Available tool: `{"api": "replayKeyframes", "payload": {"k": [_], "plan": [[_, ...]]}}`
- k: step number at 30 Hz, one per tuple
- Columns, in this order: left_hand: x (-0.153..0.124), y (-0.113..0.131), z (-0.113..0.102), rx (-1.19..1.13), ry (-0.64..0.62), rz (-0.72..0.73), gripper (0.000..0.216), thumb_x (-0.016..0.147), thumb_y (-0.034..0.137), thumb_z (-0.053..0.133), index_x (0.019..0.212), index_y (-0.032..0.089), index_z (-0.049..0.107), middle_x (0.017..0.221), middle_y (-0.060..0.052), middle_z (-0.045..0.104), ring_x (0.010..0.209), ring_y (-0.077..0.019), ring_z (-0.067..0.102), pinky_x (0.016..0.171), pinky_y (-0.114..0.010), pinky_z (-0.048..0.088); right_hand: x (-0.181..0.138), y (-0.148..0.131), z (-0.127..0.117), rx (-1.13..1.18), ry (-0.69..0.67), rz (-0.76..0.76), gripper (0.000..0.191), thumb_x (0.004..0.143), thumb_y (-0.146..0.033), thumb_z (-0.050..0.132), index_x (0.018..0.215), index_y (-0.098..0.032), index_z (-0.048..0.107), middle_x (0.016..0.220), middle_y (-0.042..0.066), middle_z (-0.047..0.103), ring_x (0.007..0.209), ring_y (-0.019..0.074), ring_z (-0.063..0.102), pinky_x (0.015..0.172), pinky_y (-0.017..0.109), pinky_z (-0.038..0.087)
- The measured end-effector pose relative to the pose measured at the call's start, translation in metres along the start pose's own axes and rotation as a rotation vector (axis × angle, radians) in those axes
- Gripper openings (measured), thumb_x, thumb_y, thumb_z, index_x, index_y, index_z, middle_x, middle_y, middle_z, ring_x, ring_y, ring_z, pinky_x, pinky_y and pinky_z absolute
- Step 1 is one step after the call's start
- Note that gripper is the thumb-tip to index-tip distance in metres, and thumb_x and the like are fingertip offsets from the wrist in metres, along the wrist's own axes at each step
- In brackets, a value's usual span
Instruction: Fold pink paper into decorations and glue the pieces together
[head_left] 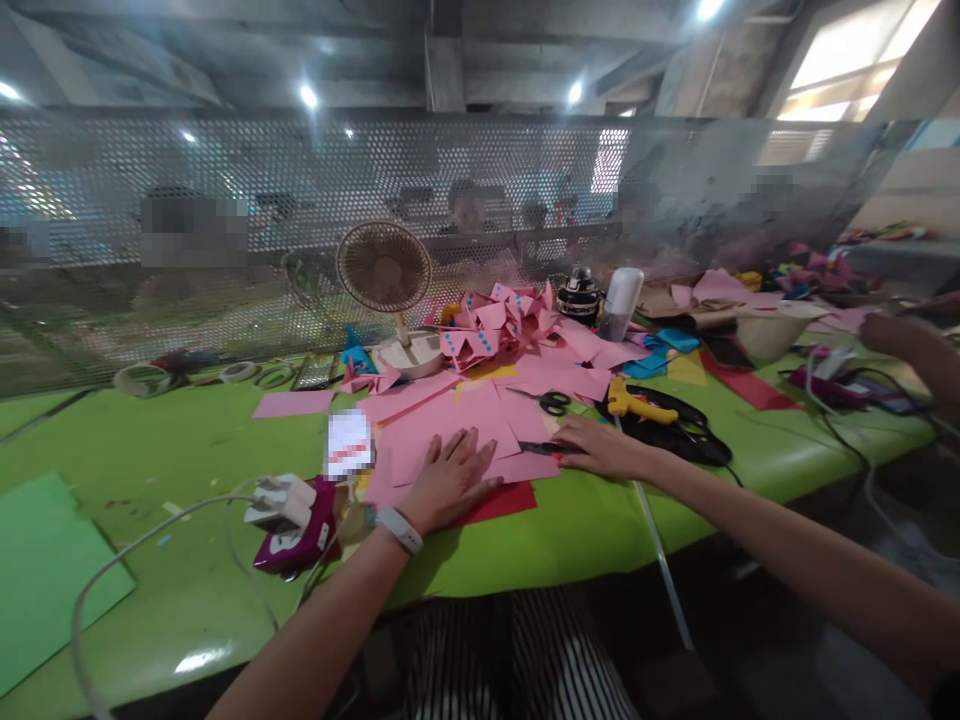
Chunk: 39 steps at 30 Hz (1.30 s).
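My left hand point(454, 475) lies flat with fingers spread on a sheet of pink paper point(420, 440). A white band is around its wrist. Under the pink sheets, a red sheet point(499, 505) sticks out toward the table's front edge. My right hand point(604, 447) has its fingers closed over a dark, slim tool point(538, 448), whose narrow end points left over the paper; its exact kind is partly hidden. Just above it lies a pair of black-handled scissors point(555, 402). A yellow glue gun point(637, 402) rests on a black pouch beside my right hand.
Behind the sheets are a pile of folded pink paper pieces point(502, 320) and a small fan point(385, 270). A purple power strip point(296, 545) with cables stands at left, near a green sheet point(52, 580). Another person's arm point(919, 350) reaches in at far right.
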<state>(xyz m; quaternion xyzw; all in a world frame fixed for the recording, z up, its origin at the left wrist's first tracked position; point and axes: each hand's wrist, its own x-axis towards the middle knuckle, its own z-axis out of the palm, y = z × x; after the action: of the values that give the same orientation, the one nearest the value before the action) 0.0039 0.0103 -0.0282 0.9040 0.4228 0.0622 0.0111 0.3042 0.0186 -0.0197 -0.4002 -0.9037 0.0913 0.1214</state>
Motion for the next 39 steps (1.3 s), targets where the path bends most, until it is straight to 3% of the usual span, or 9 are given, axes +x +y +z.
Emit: {"api": "replayKeyframes", "payload": {"k": [6,11,18,31,39], "plan": [[-0.001,0.001,-0.001,-0.004,-0.005,-0.003,0.063,0.085,0.063,0.023,0.141,0.034,0.019,0.149,-0.006,0.020,0.136,-0.0278,0.016,0.106,-0.051,0.010,0.001,0.000,-0.005,0.013,0.003,-0.006,0.022,0.086,-0.034,0.050,0.097,-0.016,0.058,0.095,0.010,0.056,0.090,0.0211,0.050,0.080,0.035,0.040],[-0.001,0.001,-0.001,0.003,-0.003,-0.001,0.063,0.086,0.063,0.023,0.141,0.034,0.019,0.149,-0.005,0.019,0.136,-0.0282,0.016,0.106,-0.051,0.010,-0.001,-0.004,-0.011,-0.030,0.025,0.054,0.023,0.087,-0.032,0.049,0.101,-0.016,0.057,0.097,0.011,0.058,0.094,0.0225,0.051,0.084,0.037,0.039],[0.000,0.001,-0.001,-0.005,-0.007,-0.003,0.063,0.085,0.063,0.024,0.141,0.034,0.019,0.149,-0.004,0.020,0.136,-0.0272,0.015,0.107,-0.050,0.010,-0.007,0.000,0.007,-0.030,0.069,0.051,0.038,0.088,-0.031,0.045,0.124,-0.019,0.049,0.109,0.012,0.056,0.101,0.0238,0.049,0.088,0.040,0.039],[0.001,0.000,0.002,-0.015,-0.028,-0.002,0.066,0.084,0.066,0.022,0.141,0.035,0.017,0.149,-0.006,0.018,0.136,-0.0293,0.015,0.105,-0.054,0.010,-0.010,-0.004,0.016,0.051,0.103,-0.006,0.033,0.089,-0.028,0.044,0.120,-0.020,0.055,0.103,0.009,0.054,0.098,0.0210,0.048,0.088,0.037,0.041],[0.000,0.001,0.000,-0.034,-0.041,-0.016,0.067,0.083,0.067,0.022,0.141,0.035,0.018,0.149,-0.005,0.018,0.136,-0.0296,0.014,0.106,-0.053,0.008,-0.007,-0.021,0.016,0.018,0.100,0.075,0.035,0.090,-0.030,0.042,0.121,-0.021,0.055,0.103,0.010,0.052,0.098,0.0213,0.048,0.086,0.036,0.042]]}}
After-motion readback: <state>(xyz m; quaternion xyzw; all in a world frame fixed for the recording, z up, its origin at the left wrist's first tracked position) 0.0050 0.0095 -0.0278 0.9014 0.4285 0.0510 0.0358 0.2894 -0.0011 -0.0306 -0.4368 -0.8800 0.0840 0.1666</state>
